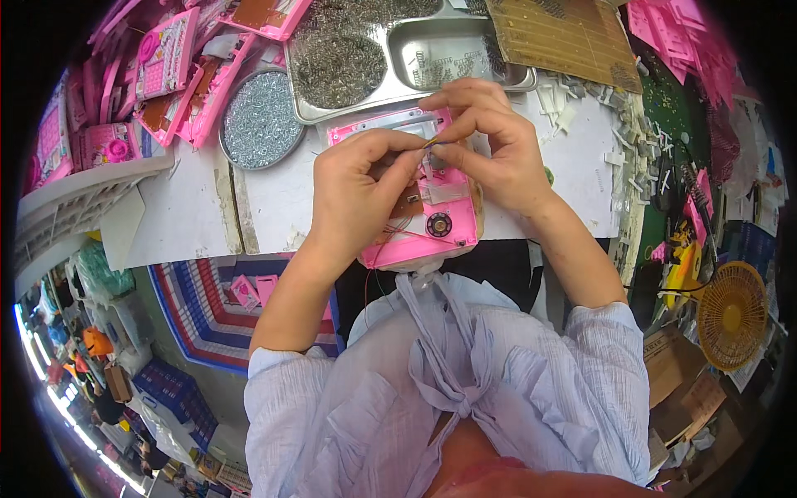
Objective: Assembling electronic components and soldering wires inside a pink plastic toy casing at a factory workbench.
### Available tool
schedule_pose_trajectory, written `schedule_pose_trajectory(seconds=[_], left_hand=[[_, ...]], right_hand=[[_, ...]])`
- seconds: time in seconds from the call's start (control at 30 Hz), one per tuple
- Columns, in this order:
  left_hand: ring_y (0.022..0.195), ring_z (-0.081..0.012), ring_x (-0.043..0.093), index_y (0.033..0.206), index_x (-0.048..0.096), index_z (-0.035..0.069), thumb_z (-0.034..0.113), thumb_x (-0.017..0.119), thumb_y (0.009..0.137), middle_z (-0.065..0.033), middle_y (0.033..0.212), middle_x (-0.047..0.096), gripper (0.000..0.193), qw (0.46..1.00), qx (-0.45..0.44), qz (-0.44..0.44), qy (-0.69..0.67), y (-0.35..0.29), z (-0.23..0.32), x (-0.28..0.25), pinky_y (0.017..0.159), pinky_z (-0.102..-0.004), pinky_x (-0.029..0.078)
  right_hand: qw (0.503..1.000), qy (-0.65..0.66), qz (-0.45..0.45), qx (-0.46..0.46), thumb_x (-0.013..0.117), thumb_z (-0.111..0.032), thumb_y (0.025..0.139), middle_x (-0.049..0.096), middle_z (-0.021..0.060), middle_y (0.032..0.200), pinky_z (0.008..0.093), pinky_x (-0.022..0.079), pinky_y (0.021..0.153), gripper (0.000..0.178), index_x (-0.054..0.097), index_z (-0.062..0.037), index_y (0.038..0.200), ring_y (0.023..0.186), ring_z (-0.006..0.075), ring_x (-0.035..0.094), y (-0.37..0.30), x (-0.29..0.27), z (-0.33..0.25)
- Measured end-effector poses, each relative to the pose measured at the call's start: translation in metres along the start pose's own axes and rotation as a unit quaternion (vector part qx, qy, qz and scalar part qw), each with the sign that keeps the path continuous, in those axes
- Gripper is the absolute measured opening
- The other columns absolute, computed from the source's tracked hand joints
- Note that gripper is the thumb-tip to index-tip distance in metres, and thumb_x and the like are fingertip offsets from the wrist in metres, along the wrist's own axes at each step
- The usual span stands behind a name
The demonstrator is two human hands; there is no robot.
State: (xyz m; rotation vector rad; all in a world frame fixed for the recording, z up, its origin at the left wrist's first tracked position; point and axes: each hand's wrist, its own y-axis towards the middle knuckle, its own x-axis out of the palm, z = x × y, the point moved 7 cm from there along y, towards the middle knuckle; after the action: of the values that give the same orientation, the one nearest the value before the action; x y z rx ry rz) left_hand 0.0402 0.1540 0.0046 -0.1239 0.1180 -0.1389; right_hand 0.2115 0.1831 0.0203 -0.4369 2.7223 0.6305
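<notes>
An opened pink plastic toy casing (415,249) lies at the near edge of the white table, inner side up. Set inside it are a round black speaker (438,224), a brown circuit board (408,203) and thin wires (383,245). Over its upper half, my left hand (353,187) is closed in a pinch between thumb and forefinger. My right hand (498,158) pinches from the other side, its outer fingers raised. Between the fingertips shows a thin, yellow and dark wire-like piece (431,143), too small to name surely. Fingers partly cover the casing.
A round dish of small screws (262,120) stands left, beside a metal tray (378,108) holding springs. Pink casings (166,58) are piled far left. Cardboard (573,37) overlaps the tray. Small white parts (556,108) lie right. A yellow fan (730,311) stands at right.
</notes>
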Motion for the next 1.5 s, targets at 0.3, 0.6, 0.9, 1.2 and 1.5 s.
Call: schedule_pose_trajectory(seconds=[0.3, 0.6, 0.9, 1.2, 1.5], left_hand=[[0.063, -0.0118, 0.063, 0.094, 0.073, 0.0, 0.004, 0.074, 0.09, -0.0055, 0.079, 0.065, 0.006, 0.984, 0.12, -0.002, 0.133, 0.001, 0.022, 0.002, 0.057, -0.0268, 0.051], [0.09, -0.0237, 0.056, 0.082, 0.072, 0.009, 0.009, 0.081, 0.074, -0.0034, 0.095, 0.061, 0.012, 0.913, 0.283, 0.041, 0.292, -0.007, 0.033, 0.015, 0.082, -0.038, 0.04], [0.099, -0.028, 0.05, 0.079, 0.072, 0.011, 0.012, 0.082, 0.07, -0.0048, 0.103, 0.058, 0.014, 0.891, 0.292, 0.036, 0.346, -0.004, 0.021, 0.029, 0.087, -0.0423, 0.035], [0.1, -0.0281, 0.051, 0.08, 0.075, 0.01, 0.012, 0.083, 0.071, -0.0072, 0.104, 0.059, 0.013, 0.886, 0.281, 0.029, 0.369, -0.004, 0.023, 0.03, 0.088, -0.0402, 0.037], [0.095, -0.0272, 0.048, 0.08, 0.074, 0.013, 0.013, 0.083, 0.07, -0.0029, 0.102, 0.057, 0.014, 0.884, 0.295, 0.026, 0.363, -0.001, 0.021, 0.032, 0.083, -0.0416, 0.033]], right_hand=[[0.982, -0.171, 0.037, -0.065, 0.079, -0.006, 0.073, 0.071, 0.0085, 0.119, 0.0438, 0.045, 0.104, 0.021, 0.072, -0.0086, 0.093, 0.121, 0.0308, 0.057, -0.018, -0.03, -0.032], [0.753, 0.187, 0.596, 0.208, 0.066, -0.022, 0.102, 0.065, 0.0094, 0.099, 0.0362, 0.052, 0.076, 0.023, 0.062, -0.001, 0.112, 0.083, 0.0212, 0.058, -0.295, -0.312, 0.038], [0.734, -0.042, 0.627, 0.257, 0.051, -0.037, 0.109, 0.065, 0.0123, 0.091, 0.0338, 0.051, 0.074, 0.046, 0.059, 0.0004, 0.134, 0.077, 0.0185, 0.058, -0.279, -0.356, 0.014], [0.856, 0.015, 0.504, 0.109, 0.063, -0.018, 0.101, 0.067, 0.0123, 0.099, 0.0291, 0.052, 0.077, 0.022, 0.062, -0.0021, 0.116, 0.083, 0.0169, 0.062, -0.297, -0.258, -0.052], [0.985, 0.049, 0.135, 0.095, 0.079, -0.001, 0.082, 0.064, 0.0067, 0.081, 0.0241, 0.041, 0.059, 0.025, 0.067, 0.0003, 0.104, 0.066, 0.0102, 0.056, -0.123, -0.07, -0.033]])
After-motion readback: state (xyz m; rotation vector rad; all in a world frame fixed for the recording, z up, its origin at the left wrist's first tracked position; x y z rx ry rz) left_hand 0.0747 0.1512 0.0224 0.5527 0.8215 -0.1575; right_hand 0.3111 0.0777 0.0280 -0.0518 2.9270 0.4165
